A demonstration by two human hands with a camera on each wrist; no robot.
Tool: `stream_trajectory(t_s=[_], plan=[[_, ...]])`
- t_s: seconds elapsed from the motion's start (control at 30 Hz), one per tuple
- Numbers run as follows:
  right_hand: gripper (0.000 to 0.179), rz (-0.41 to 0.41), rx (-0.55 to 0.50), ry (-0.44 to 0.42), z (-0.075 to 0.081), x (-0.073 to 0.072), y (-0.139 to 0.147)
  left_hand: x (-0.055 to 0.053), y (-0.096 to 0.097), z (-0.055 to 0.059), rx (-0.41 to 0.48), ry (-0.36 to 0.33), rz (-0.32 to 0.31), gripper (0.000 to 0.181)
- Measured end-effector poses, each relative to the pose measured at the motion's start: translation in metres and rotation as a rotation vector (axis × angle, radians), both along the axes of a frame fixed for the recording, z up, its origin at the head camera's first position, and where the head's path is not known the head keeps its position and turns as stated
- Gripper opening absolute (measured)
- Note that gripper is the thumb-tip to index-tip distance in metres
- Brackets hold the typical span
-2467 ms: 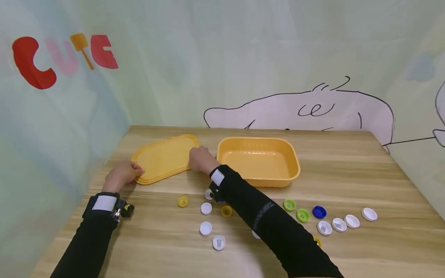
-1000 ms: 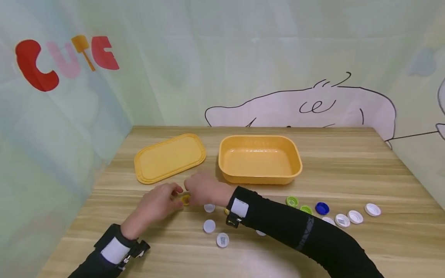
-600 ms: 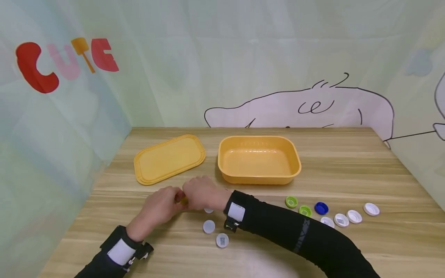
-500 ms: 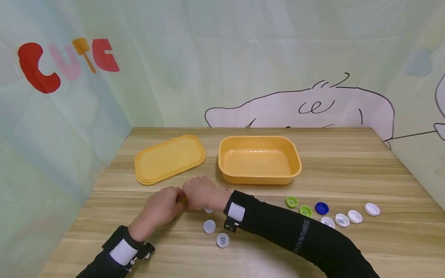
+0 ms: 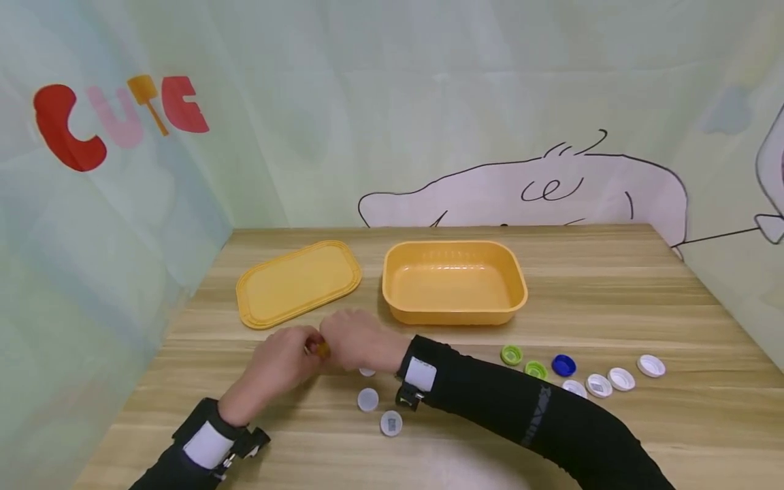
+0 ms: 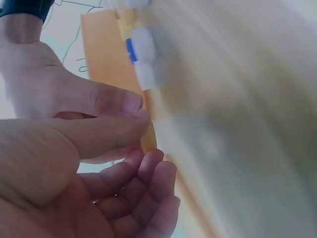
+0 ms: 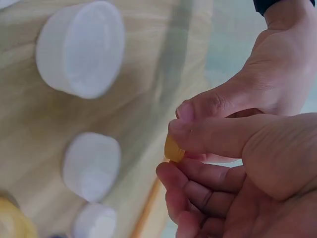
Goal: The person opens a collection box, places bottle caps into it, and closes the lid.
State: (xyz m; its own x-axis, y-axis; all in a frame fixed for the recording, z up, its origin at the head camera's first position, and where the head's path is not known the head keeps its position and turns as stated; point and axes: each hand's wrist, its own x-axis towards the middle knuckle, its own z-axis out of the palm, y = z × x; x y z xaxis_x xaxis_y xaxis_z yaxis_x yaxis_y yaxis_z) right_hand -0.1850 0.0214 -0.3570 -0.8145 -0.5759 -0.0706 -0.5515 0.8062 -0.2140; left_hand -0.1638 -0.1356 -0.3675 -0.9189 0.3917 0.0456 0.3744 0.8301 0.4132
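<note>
Both hands meet low over the table, in front of the yellow-orange lid point(image 5: 300, 275). Between them is a small yellow bottle cap point(image 7: 173, 148), mostly covered by the fingers. My left hand point(image 5: 283, 361) pinches it from the left between thumb and fingers. From the other side my right hand point(image 5: 361, 340) pinches it too, the two thumbs side by side in the right wrist view. Closest to the hands are white caps point(image 5: 368, 399) lying on the table; another sits partly hidden beneath the right wrist.
A yellow-orange tub point(image 5: 453, 318) stands behind the right forearm. Right of it lie green caps point(image 5: 511, 354), a blue cap point(image 5: 564, 365) and several white caps point(image 5: 651, 365). Another yellow cap point(image 7: 12, 220) shows in the right wrist view. A printed cloth backdrop borders the table.
Both hands have left the lid's ends and come together nearer the front. The yellow cap, earlier lying on the table, is now held between them. Lid and tub stay put.
</note>
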Motion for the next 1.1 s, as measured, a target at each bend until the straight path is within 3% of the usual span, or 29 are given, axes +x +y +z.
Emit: stream_trajectory(t_s=[0.1, 0.27, 0.37, 0.63, 0.83, 1.1], plan=[[0.029, -0.022, -0.036, -0.002, 0.015, -0.001, 0.003, -0.005, 0.000, 0.012, 0.007, 0.040, -0.014, 0.008], [0.022, -0.076, -0.018, 0.069, 0.040, -0.007, 0.016, -0.016, 0.012, 0.035, 0.030, 0.079, -0.027, 0.014], [0.019, -0.115, -0.024, 0.094, 0.051, -0.011, 0.028, -0.025, 0.024, 0.046, 0.035, 0.097, -0.024, 0.018], [0.007, -0.219, -0.086, 0.052, 0.075, -0.027, 0.068, -0.050, 0.067, 0.064, 0.050, 0.129, -0.031, 0.027], [0.019, -0.284, -0.068, 0.064, 0.076, -0.047, 0.102, -0.077, 0.104, 0.065, 0.025, 0.115, -0.059, 0.028], [0.030, -0.387, -0.090, -0.019, 0.052, -0.069, 0.134, -0.101, 0.151, 0.054, -0.083, 0.063, -0.070, 0.022]])
